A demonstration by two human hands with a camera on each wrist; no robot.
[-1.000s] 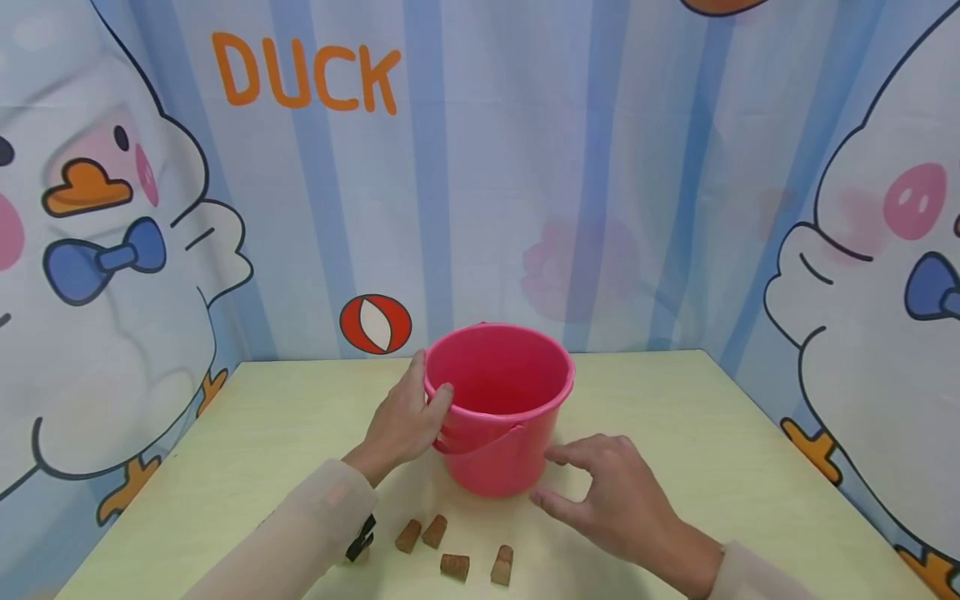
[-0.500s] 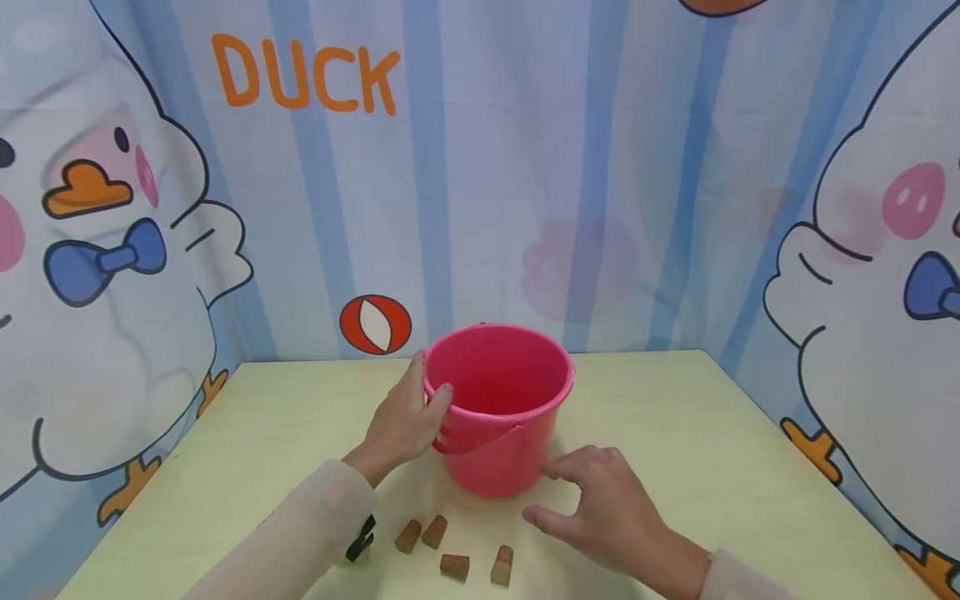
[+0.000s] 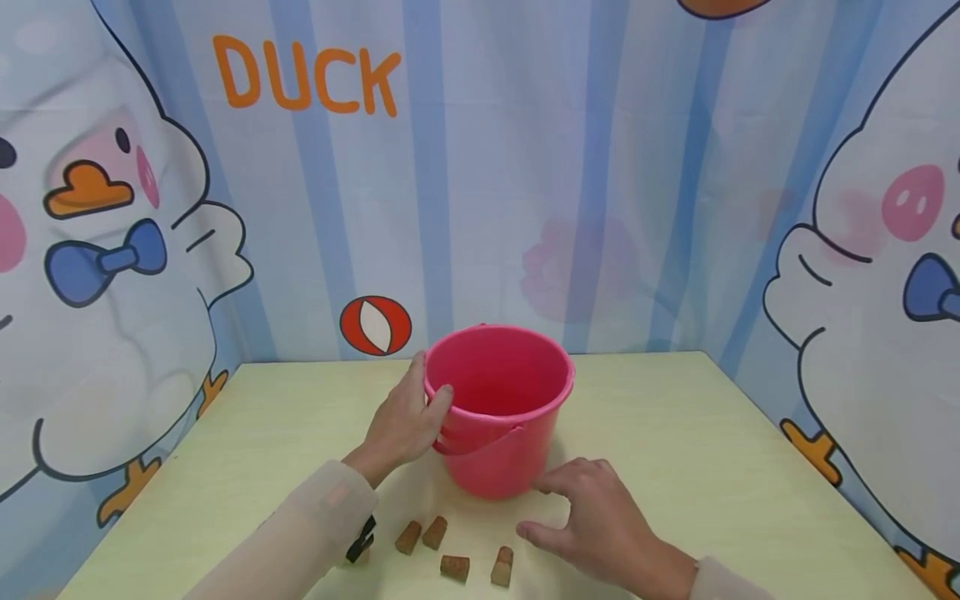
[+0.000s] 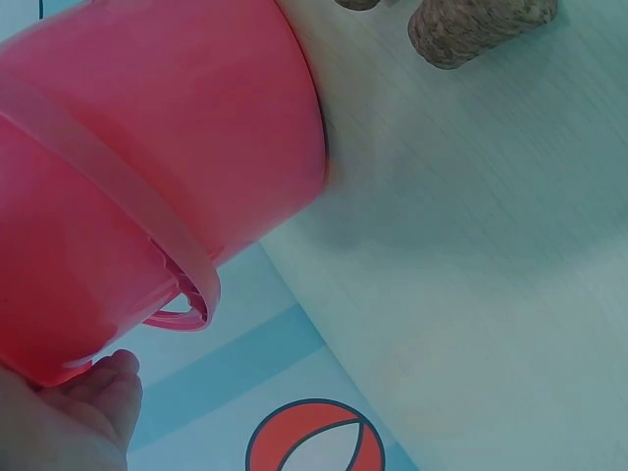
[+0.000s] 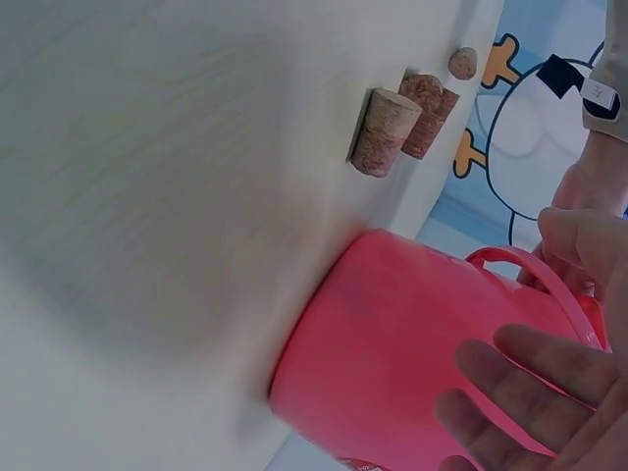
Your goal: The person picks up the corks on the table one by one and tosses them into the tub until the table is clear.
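A pink plastic bucket (image 3: 498, 450) stands upright on the table, its handle hanging down along the near side. My left hand (image 3: 403, 419) grips the bucket's rim on the left, thumb over the near edge. Several brown corks lie in front of the bucket; among them are one cork (image 3: 454, 568) and, at the right, a lighter-ended cork (image 3: 502, 567). To the right of these, my right hand (image 3: 603, 525) hovers with thumb and fingers spread apart and nothing between them. In the right wrist view, its fingers (image 5: 530, 392) appear in front of the bucket wall.
The pale yellow table (image 3: 675, 433) meets a curtain (image 3: 495, 167) printed with ducks at the back and sides. Near my left sleeve (image 3: 300, 525), a black strap (image 3: 362, 537) partly covers another cork.
My right hand has moved nearer to me and slightly left, toward the corks, its fingers still spread. The left hand and the bucket have stayed in place.
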